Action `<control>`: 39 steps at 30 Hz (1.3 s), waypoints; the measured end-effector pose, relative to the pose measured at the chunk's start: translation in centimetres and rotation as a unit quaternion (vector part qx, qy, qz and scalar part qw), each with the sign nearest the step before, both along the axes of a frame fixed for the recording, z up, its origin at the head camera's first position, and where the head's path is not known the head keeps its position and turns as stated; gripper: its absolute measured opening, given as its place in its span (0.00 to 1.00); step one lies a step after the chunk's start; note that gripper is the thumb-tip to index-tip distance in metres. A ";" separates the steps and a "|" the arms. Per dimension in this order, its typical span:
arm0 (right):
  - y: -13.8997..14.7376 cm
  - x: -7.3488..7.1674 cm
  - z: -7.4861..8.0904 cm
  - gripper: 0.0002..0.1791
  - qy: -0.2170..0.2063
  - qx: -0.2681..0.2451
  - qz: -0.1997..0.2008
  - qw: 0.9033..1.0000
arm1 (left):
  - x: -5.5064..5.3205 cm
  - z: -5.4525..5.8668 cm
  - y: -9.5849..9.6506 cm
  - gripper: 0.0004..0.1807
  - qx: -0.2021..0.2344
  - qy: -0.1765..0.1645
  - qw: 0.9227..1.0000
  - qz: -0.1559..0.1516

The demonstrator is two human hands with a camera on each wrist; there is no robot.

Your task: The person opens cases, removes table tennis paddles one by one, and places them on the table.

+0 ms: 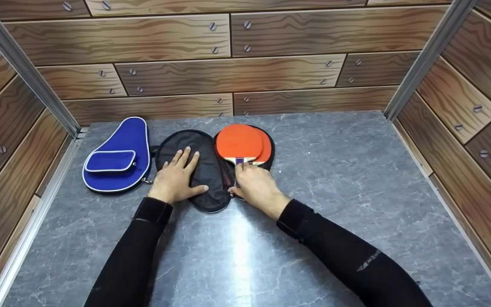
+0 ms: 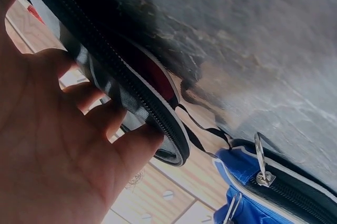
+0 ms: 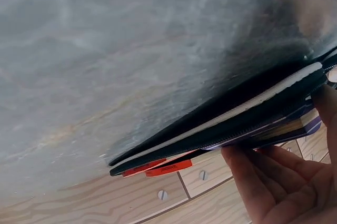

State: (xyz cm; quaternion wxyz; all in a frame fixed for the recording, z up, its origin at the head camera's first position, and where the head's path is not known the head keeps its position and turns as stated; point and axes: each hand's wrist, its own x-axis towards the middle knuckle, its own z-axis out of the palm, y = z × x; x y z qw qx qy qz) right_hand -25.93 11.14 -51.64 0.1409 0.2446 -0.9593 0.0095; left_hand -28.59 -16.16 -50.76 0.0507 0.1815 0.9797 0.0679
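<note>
A black zip case [image 1: 186, 145] lies unfolded on the table, its dark flap to the left. My left hand [image 1: 173, 179] rests on that flap with fingers spread; the left wrist view shows its fingertips along the case [image 2: 137, 90]. Two table tennis bats with orange-red rubber lie overlapped in the right half. The upper bat [image 1: 238, 143] covers much of the lower bat [image 1: 267, 149]. My right hand [image 1: 256, 183] grips the upper bat's handle, fingers over it and thumb at its left. In the right wrist view, the handle [image 3: 284, 129] shows beside the case's zipped edge [image 3: 221, 124].
A blue bat case [image 1: 141, 145] with white piping and a small zipped pocket [image 1: 111, 161] lies left of the black case. Wood-patterned walls [image 1: 279, 76] stand behind and at both sides of the grey marbled table [image 1: 335, 170].
</note>
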 end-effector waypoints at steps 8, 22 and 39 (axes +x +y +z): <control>0.6 -0.1 0.5 0.32 -0.013 -0.013 0.021 1.000 | 0.1 0.0 -0.1 0.61 0.006 -0.003 1.000 0.000; 3.0 -0.3 1.8 0.15 -0.040 -0.096 0.027 0.994 | 0.1 0.1 -0.1 0.61 0.021 -0.007 1.000 0.000; 6.0 -0.9 2.9 0.27 -0.111 -0.142 -0.056 0.982 | -0.2 0.7 0.3 0.61 -0.008 0.009 1.000 0.004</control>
